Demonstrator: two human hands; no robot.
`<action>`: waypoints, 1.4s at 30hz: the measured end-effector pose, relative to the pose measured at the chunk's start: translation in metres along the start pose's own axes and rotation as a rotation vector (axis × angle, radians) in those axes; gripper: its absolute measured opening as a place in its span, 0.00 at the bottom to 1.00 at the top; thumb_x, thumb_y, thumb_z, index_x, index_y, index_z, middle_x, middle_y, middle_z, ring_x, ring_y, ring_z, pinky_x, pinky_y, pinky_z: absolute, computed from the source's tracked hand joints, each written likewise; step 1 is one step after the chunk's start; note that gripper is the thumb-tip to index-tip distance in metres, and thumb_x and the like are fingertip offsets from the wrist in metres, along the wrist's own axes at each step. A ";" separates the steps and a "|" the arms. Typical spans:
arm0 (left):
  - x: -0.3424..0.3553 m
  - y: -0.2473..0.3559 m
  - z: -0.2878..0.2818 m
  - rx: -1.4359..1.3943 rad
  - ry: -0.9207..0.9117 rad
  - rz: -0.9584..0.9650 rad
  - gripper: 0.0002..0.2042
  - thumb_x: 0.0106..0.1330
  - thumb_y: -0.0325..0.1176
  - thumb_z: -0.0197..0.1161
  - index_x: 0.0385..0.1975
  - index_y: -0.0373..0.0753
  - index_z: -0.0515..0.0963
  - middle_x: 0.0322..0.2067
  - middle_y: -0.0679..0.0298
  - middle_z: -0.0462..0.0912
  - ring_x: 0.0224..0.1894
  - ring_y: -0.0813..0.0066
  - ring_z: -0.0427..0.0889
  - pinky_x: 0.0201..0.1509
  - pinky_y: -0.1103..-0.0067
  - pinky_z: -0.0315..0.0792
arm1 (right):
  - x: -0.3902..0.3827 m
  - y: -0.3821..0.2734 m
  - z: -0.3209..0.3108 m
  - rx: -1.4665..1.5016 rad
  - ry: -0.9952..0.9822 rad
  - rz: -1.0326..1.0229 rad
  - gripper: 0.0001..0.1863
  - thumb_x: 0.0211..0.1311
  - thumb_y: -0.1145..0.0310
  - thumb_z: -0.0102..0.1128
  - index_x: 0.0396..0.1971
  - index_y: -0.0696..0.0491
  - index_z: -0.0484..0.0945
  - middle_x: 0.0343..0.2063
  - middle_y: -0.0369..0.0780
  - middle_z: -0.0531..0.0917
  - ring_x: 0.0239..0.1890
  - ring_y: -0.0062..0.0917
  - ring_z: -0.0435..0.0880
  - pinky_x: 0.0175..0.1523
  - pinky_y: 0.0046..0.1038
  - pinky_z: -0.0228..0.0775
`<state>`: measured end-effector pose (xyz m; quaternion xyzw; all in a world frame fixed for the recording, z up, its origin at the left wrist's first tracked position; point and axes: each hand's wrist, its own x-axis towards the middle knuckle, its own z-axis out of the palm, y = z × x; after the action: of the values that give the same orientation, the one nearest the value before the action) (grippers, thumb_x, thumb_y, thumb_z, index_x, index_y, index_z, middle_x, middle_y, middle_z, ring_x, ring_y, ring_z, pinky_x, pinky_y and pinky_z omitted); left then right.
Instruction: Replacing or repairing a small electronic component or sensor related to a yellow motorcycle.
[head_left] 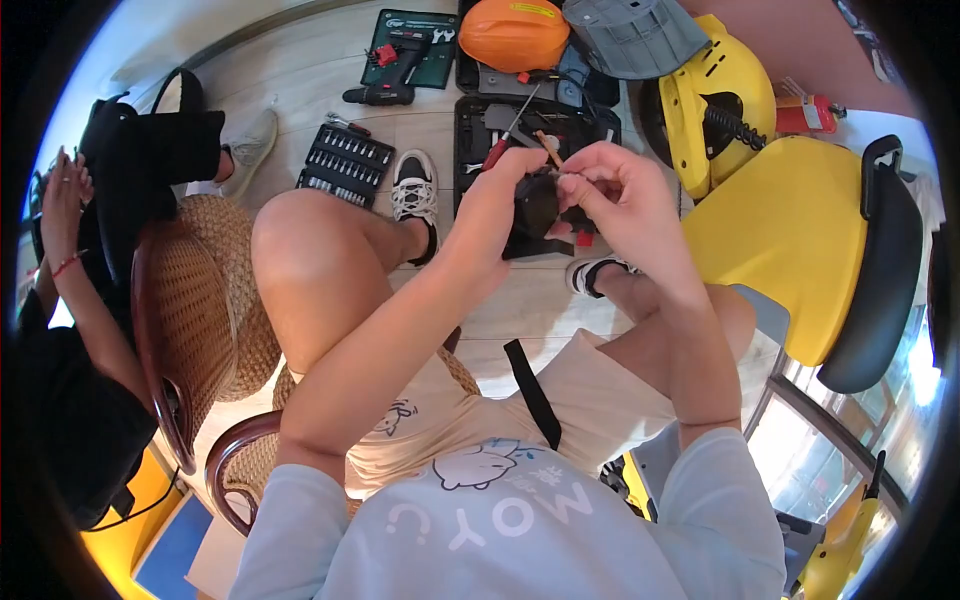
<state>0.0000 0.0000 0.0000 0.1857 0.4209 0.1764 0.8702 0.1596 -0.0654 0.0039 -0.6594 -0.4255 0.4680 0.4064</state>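
Observation:
My left hand (490, 205) holds a dark rounded object (536, 208) in front of me, above an open black tool case (470, 130). My right hand (625, 205) is curled at that object's right side, thumb and forefinger pinched on a small light piece too small to name. A thin orange-brown stick (550, 146) stands up between the two hands; which fingers grip it is unclear. Behind them, a screwdriver (500, 147) with a red handle lies over the case, whose other contents are partly hidden by my hands.
Around me are a bit set (347, 161), cordless drill (393, 80), orange helmet (505, 30), grey bucket-like object (635, 35), yellow machine (730, 90), fire extinguisher (805, 115), yellow padded item (780, 240) and wicker chair (185, 310). Another person's arm (90, 300) is at left.

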 end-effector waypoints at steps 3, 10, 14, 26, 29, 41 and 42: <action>-0.003 -0.015 -0.001 -0.007 -0.008 -0.079 0.18 0.66 0.45 0.55 0.46 0.36 0.77 0.41 0.61 0.84 0.43 0.70 0.84 0.50 0.72 0.79 | -0.005 0.003 -0.007 0.030 -0.073 0.063 0.03 0.62 0.77 0.60 0.34 0.61 0.79 0.27 0.41 0.87 0.27 0.23 0.86 0.35 0.25 0.74; -0.011 -0.050 -0.004 0.023 0.052 -0.127 0.16 0.67 0.43 0.53 0.43 0.37 0.77 0.37 0.62 0.84 0.40 0.71 0.84 0.45 0.73 0.79 | -0.016 -0.012 -0.009 -0.407 -0.262 0.185 0.06 0.56 0.75 0.62 0.28 0.63 0.80 0.20 0.46 0.83 0.22 0.32 0.84 0.30 0.31 0.72; -0.008 -0.052 -0.003 0.142 0.047 -0.049 0.14 0.68 0.43 0.51 0.40 0.38 0.75 0.34 0.63 0.82 0.34 0.72 0.81 0.37 0.76 0.77 | -0.023 -0.008 -0.007 -0.320 -0.178 0.199 0.06 0.56 0.75 0.62 0.27 0.63 0.81 0.20 0.47 0.83 0.23 0.32 0.83 0.30 0.31 0.71; -0.019 -0.057 -0.001 0.370 -0.064 0.185 0.11 0.70 0.39 0.54 0.37 0.37 0.69 0.30 0.64 0.76 0.29 0.82 0.75 0.25 0.83 0.71 | -0.050 0.009 0.007 0.137 -0.031 0.289 0.04 0.65 0.77 0.61 0.29 0.61 0.78 0.23 0.36 0.83 0.26 0.16 0.80 0.32 0.21 0.72; -0.018 -0.048 -0.002 0.432 -0.049 0.200 0.10 0.70 0.39 0.52 0.36 0.37 0.70 0.29 0.63 0.77 0.28 0.80 0.77 0.24 0.82 0.72 | -0.051 0.010 0.015 0.132 0.056 0.191 0.04 0.64 0.78 0.61 0.29 0.61 0.78 0.23 0.37 0.84 0.27 0.17 0.82 0.33 0.20 0.73; -0.024 -0.018 -0.025 0.180 -0.152 -0.093 0.19 0.73 0.51 0.44 0.39 0.39 0.72 0.31 0.58 0.81 0.32 0.69 0.80 0.32 0.72 0.76 | -0.055 -0.002 0.025 -0.408 0.131 -0.341 0.04 0.55 0.79 0.65 0.29 0.59 0.78 0.24 0.44 0.84 0.22 0.29 0.84 0.27 0.28 0.71; -0.024 -0.017 -0.024 0.134 -0.173 -0.110 0.18 0.73 0.48 0.44 0.40 0.39 0.73 0.31 0.58 0.80 0.32 0.68 0.80 0.34 0.72 0.76 | -0.056 -0.003 0.024 -0.426 0.145 -0.349 0.05 0.54 0.79 0.66 0.29 0.59 0.78 0.25 0.44 0.84 0.23 0.29 0.84 0.27 0.28 0.72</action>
<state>-0.0309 -0.0220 -0.0056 0.2346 0.3644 0.0831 0.8974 0.1249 -0.1137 0.0168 -0.6785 -0.5910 0.2428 0.3625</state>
